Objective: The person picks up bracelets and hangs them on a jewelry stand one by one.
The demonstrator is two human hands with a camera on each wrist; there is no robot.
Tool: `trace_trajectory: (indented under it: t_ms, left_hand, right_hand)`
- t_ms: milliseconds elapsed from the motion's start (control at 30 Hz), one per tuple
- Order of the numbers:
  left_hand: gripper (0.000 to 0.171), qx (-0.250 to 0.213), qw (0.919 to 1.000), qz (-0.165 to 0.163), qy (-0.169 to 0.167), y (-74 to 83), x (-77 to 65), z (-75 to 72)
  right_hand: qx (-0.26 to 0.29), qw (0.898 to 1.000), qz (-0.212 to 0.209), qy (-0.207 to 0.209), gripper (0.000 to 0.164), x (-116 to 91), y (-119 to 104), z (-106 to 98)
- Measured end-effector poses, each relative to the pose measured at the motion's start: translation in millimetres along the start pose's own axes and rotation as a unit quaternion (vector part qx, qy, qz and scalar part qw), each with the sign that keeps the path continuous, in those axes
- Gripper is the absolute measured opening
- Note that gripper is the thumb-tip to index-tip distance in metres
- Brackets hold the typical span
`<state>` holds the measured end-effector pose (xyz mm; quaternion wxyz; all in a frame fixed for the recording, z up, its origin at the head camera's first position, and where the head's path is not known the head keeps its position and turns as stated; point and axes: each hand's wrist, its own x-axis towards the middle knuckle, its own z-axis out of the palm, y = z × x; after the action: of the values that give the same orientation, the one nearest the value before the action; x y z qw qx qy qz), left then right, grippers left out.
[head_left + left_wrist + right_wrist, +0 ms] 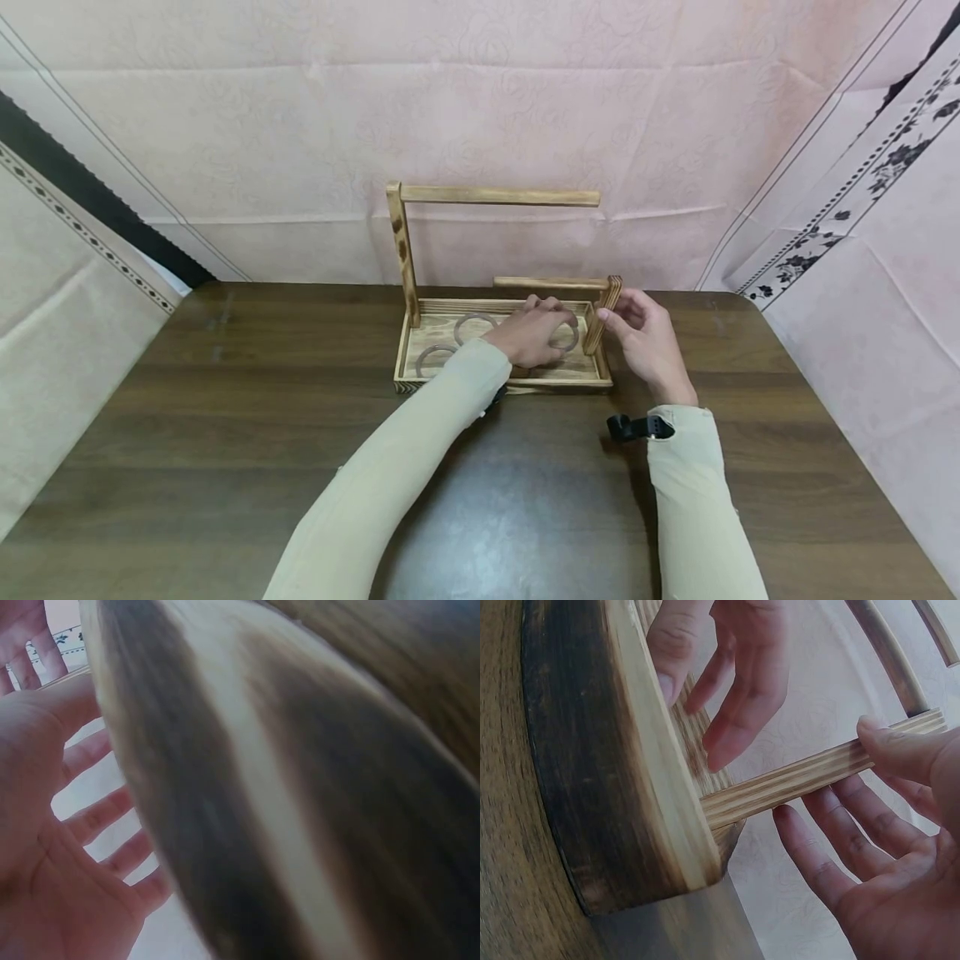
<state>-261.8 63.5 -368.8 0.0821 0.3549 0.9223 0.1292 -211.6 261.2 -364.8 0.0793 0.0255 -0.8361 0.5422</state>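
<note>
A wooden tray [495, 385] with brown-striped walls stands on the table. My left hand [531, 332] reaches down into its right half, the fingers parted and loosely bent, beside a clear ring [567, 337]; in the left wrist view the tray wall [262, 787] hides its fingertips. With thumb and fingers, my right hand [643, 337] grips a striped wooden post [602, 317] at the tray's right end. From that post's top a short round rod [551, 283] points left. In the right wrist view the post [795, 776] lies between thumb and fingers.
A taller post [403, 254] rises at the tray's left end, carrying a long rod [498, 197] whose right end is free. Two more clear rings, a back one [474, 317] and a front one [424, 357], lie left in the tray. Pink cloth [480, 108] hangs behind the table.
</note>
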Motion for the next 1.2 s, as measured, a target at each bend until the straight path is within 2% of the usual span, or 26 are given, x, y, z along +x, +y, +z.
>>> trace_trajectory:
  t_ms: [300,667,1067,1200]
  left_hand:
    - [0.054,-0.002,0.9995,-0.008,-0.029,3.0,3.1,2.4]
    - [0.049,0.022,0.9989,-0.006,-0.042,3.7,8.3,2.9]
    - [0.054,0.0,0.9975,0.002,-0.07,4.1,8.3,1.6]
    - [0.049,0.005,0.9971,0.02,-0.073,6.7,9.9,-1.6]
  right_hand:
    - [-0.008,1.0,0.002,-0.002,0.038,-0.6,1.7,-0.2]
    - [-0.01,1.0,-0.004,-0.003,0.037,1.2,-2.5,-1.9]
    - [-0.017,1.0,0.001,-0.002,0.038,0.0,0.0,-0.1]
    - [-0.015,1.0,0.001,0.0,0.038,1.1,-0.9,-2.2]
